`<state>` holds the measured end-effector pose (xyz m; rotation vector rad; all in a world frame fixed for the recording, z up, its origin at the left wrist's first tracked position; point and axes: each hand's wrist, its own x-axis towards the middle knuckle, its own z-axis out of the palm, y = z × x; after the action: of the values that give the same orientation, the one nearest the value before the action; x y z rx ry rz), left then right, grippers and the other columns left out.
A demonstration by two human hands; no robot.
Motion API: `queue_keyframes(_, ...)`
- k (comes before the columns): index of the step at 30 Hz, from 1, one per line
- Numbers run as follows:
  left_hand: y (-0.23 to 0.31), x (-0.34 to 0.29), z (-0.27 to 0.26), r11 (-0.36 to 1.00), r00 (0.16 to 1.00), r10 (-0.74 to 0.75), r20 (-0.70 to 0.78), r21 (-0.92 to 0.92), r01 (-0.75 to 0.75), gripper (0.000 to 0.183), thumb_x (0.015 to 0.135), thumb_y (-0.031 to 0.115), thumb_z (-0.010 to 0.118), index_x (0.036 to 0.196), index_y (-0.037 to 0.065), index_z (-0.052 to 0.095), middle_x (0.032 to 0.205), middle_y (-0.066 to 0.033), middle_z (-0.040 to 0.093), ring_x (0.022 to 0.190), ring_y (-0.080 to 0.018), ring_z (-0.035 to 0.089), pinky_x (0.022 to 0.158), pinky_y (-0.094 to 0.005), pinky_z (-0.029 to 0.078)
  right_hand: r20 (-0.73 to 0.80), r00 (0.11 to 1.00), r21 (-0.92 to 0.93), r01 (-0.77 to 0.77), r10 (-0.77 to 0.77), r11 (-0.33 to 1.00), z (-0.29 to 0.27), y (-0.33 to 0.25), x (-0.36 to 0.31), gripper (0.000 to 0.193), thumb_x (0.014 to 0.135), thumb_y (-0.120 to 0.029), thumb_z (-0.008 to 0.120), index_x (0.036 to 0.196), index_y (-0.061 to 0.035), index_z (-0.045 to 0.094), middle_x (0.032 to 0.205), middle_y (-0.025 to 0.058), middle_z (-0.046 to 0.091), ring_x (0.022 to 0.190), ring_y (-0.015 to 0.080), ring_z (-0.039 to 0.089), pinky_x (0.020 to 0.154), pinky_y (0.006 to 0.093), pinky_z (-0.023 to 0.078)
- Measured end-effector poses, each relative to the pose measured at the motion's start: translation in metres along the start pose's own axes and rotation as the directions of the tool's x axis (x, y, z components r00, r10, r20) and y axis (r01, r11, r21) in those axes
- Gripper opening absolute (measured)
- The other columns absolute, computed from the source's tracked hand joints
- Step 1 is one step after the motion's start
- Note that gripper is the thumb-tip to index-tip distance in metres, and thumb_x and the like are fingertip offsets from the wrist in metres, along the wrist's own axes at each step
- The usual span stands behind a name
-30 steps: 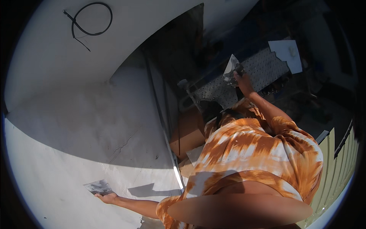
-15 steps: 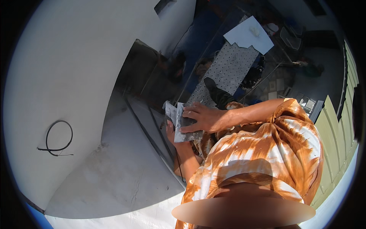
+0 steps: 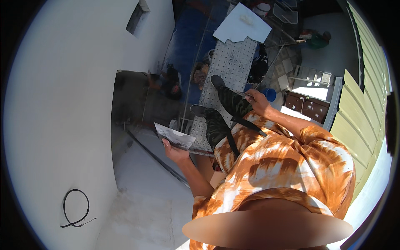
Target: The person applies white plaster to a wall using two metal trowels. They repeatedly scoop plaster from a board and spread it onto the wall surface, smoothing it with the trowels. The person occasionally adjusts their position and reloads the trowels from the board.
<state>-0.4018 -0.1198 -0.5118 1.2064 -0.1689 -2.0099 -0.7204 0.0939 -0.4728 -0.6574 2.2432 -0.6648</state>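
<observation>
My left hand (image 3: 175,151) grips the lower edge of a flat rectangular plastering blade (image 3: 178,138), smeared white along its upper part and darker below. It is held out to the left of my legs, beside the white wall. My right hand (image 3: 259,102) is closed in front of my right thigh. From its fingers a thin flat blade (image 3: 240,93) sticks out to the left, seen nearly edge-on. The two blades are well apart. My shoes (image 3: 217,82) rest on a perforated metal plank (image 3: 228,62).
A white board (image 3: 233,25) with a small heap of paste lies across the plank's far end. A wall (image 3: 75,104) with a black cable loop (image 3: 87,204) rises at left. Below are people (image 3: 171,85), a blue bucket (image 3: 271,95) and a brown cabinet (image 3: 306,107). Yellow corrugated sheeting (image 3: 358,112) stands right.
My hands, together at the blades before, have separated. The right moved away to the right with a thin blade, and the left shifted slightly left with its blade. The whole view has turned.
</observation>
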Motion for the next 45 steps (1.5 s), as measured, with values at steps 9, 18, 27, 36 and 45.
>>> queue_keyframes(9,-0.006,-0.020,-0.016,0.994,0.992,-0.108,-0.063,-0.017,0.107,0.042,0.102,0.039,0.047,0.124,0.004,0.054,0.114,-0.0092,0.063,0.090,-0.0225,0.062,0.075,-0.0357,0.055,-0.169,0.986,0.250,0.044,-0.001,0.967,0.029,-0.010,0.012,0.051,0.091,-0.016,0.064,0.135,0.0011,0.045,0.094,0.0321,0.064,0.095,0.0468,0.064,0.081,0.0462,0.049)
queue_keyframes(18,-0.032,-0.012,0.069,0.999,0.970,-0.014,-0.241,0.030,0.022,0.038,0.100,0.035,0.050,0.131,0.013,0.054,0.120,-0.0058,0.063,0.101,-0.0244,0.062,0.079,-0.0396,0.055,-0.067,0.998,0.555,0.053,-0.019,0.830,0.009,-0.005,0.133,0.030,0.090,-0.005,0.065,0.119,-0.0028,0.062,0.114,0.0116,0.065,0.103,0.0192,0.062,0.090,0.0319,0.047)
queue_keyframes(27,-0.174,0.231,0.186,0.993,0.966,0.082,0.246,0.059,-0.100,0.062,0.086,0.023,0.071,0.142,0.012,0.045,0.140,-0.0063,0.051,0.127,-0.0284,0.049,0.108,-0.0494,0.041,0.006,0.986,0.650,0.122,-0.165,0.751,0.010,0.073,0.339,0.025,0.093,-0.011,0.067,0.116,-0.0050,0.066,0.103,-0.0014,0.064,0.088,0.0061,0.055,0.079,0.0243,0.046)
queue_keyframes(36,-0.268,0.369,0.228,0.885,0.789,0.446,0.421,-0.079,-0.459,0.029,0.100,0.024,0.058,0.123,0.008,0.054,0.124,-0.0051,0.059,0.114,-0.0193,0.058,0.096,-0.0398,0.050,0.006,0.953,0.676,0.219,-0.303,0.703,0.080,0.082,0.449,0.043,0.089,-0.024,0.073,0.124,-0.0034,0.061,0.091,0.0004,0.060,0.073,0.0058,0.053,0.059,0.0221,0.044)
queue_keyframes(45,-0.295,0.435,0.205,0.831,0.690,0.554,0.465,-0.350,-0.432,0.044,0.101,0.028,0.053,0.139,0.008,0.042,0.134,-0.0109,0.052,0.123,-0.0261,0.051,0.108,-0.0467,0.040,-0.173,0.887,0.678,0.422,-0.427,0.602,0.132,0.101,0.508,0.020,0.086,-0.012,0.062,0.102,-0.0008,0.067,0.079,0.0015,0.062,0.071,0.0072,0.053,0.059,0.0249,0.043)
